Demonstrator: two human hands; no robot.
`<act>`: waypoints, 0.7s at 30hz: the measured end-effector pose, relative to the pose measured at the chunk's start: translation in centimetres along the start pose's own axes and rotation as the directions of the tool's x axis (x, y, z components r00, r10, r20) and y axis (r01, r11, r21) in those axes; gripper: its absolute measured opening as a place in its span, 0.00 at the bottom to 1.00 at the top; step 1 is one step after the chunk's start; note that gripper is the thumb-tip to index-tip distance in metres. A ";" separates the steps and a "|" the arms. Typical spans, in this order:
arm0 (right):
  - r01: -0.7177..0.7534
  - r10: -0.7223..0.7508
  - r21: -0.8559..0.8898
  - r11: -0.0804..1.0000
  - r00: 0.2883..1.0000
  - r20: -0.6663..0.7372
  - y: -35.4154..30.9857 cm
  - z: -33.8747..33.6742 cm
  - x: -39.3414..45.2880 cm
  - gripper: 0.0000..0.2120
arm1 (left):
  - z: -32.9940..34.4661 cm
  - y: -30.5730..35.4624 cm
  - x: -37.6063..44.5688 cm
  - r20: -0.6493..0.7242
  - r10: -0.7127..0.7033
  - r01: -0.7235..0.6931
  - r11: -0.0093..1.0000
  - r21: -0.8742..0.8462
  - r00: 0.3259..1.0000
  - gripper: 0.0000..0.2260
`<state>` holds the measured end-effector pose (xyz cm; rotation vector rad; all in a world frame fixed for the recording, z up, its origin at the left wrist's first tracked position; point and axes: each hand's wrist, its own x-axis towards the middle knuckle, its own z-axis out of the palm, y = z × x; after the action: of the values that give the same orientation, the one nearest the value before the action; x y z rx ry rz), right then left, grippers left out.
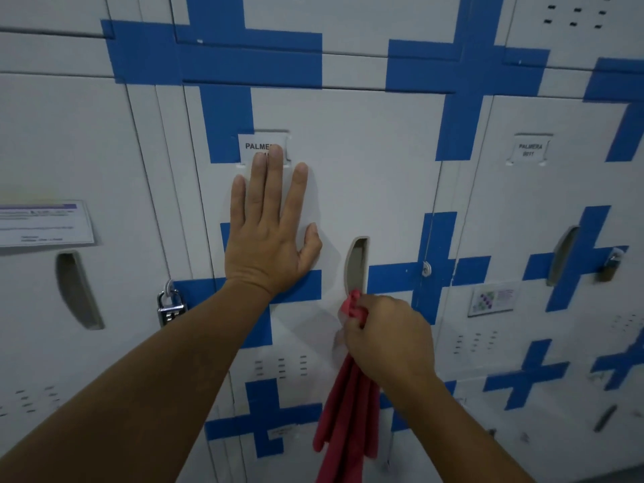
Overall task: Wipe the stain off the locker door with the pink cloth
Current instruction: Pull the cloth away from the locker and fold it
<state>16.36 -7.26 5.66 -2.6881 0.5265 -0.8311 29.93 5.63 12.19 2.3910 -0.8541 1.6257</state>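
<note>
The white locker door (366, 162) with blue cross markings fills the middle of the view. My left hand (268, 235) lies flat against it with straight fingers, fingertips over the name label (258, 148). My right hand (386, 332) grips the pink cloth (345, 413) just below the recessed handle slot (357, 263); a bunched end sticks out above the fingers against the door and the rest hangs down. Which mark is the stain I cannot tell; a faint smudge shows beside my right hand.
A silver padlock (169, 306) hangs on the hasp left of the door. Neighbouring lockers stand left and right, with a paper notice (45, 223) on the left one, a padlock (610, 266) and a small sticker (493, 298) on the right one.
</note>
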 end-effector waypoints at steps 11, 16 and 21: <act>0.014 -0.013 -0.021 1.000 1.000 0.018 -0.3 -8.8 -4.3 0.07 | -8.4 6.9 -14.1 0.822 0.304 0.321 0.812 -0.487 0.481 0.27; -0.021 0.024 -0.064 0.998 0.998 0.050 2.1 -12.1 -9.1 0.10 | -12.9 14.8 -18.1 0.858 0.326 0.687 0.514 -0.513 0.397 0.23; -0.048 0.054 -0.128 0.991 0.998 0.044 4.7 -14.9 -13.8 0.09 | -15.6 21.0 -19.3 0.832 0.243 0.705 0.444 -0.553 0.499 0.07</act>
<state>-4.23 -7.99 9.15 -2.7878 0.6551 -0.7422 1.37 1.78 -2.80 2.0984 -0.9372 -0.3708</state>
